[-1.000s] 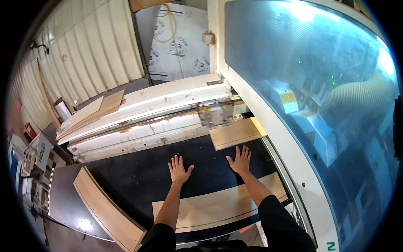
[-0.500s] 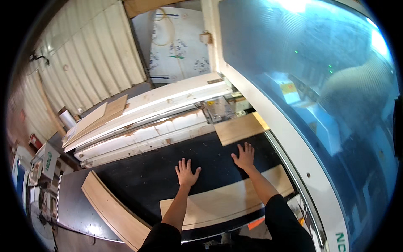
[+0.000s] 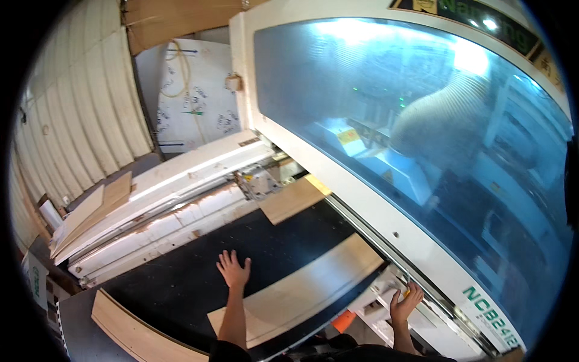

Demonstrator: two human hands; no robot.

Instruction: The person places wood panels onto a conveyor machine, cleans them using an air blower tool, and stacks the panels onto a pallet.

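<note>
My left hand (image 3: 233,269) lies open, fingers spread, over the black tabletop (image 3: 181,265). Its forearm crosses the left end of a pale, slightly curved wooden board (image 3: 307,283). Beyond that board, a smaller wooden piece (image 3: 294,199) rests at the table's far edge beside the machine. My right hand (image 3: 405,303) is off the black surface, at the machine's front edge near a small yellow part. Its thumb stands apart from the fingers and I see nothing held; what the fingertips touch is too small to make out.
A long curved wooden board (image 3: 139,329) lies at the left of the table. The machine's big tinted blue cover (image 3: 416,120) fills the right side. Thin sheets (image 3: 99,202) rest on the white beam (image 3: 187,169) behind. An orange object (image 3: 343,321) shows below the table edge.
My right hand has left the tabletop and moved right and nearer, to the machine's front edge. My left hand stays spread over the table. The whole view has swung to the right.
</note>
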